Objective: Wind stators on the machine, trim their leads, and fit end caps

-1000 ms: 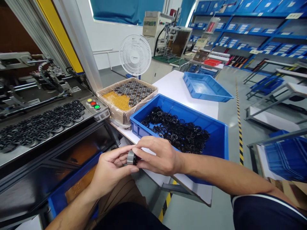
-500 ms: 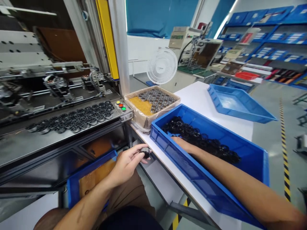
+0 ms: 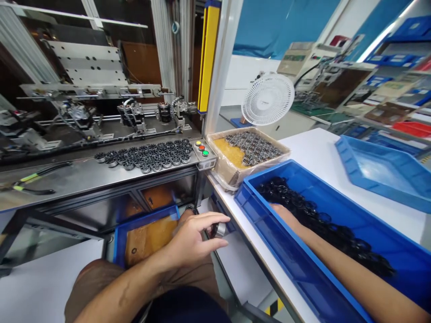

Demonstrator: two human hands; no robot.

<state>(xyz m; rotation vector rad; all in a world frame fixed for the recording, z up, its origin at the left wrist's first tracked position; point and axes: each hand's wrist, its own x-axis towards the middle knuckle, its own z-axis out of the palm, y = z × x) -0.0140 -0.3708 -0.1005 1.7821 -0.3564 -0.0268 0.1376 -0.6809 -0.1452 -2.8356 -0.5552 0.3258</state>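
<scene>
My left hand (image 3: 193, 237) is raised over my lap and holds a small round metal-and-black ring part (image 3: 220, 229) in its curled fingers, the thumb standing apart from it. My right hand (image 3: 286, 217) reaches down inside the deep blue bin (image 3: 279, 255), at the near side of a heap of black ring-shaped parts (image 3: 319, 220). Its fingertips are hidden, so whether they grip a part does not show. On the metal machine ledge (image 3: 77, 190) stand several rows of similar silver-and-black ring parts (image 3: 148, 157).
A plastic-lined carton (image 3: 222, 172) of parts sits beyond the bin, beside a button box (image 3: 206, 163). Pliers (image 3: 37, 177) lie on the ledge. A light-blue tray (image 3: 387, 179) rests on the white table (image 3: 313, 148), with a fan (image 3: 267, 98) behind. A low blue crate (image 3: 121, 237) stands under the ledge.
My view has swung left, bringing the pliers into sight. The left thumb has opened away from the ring part, which has turned in the fingers. My right hand stays in the bin.
</scene>
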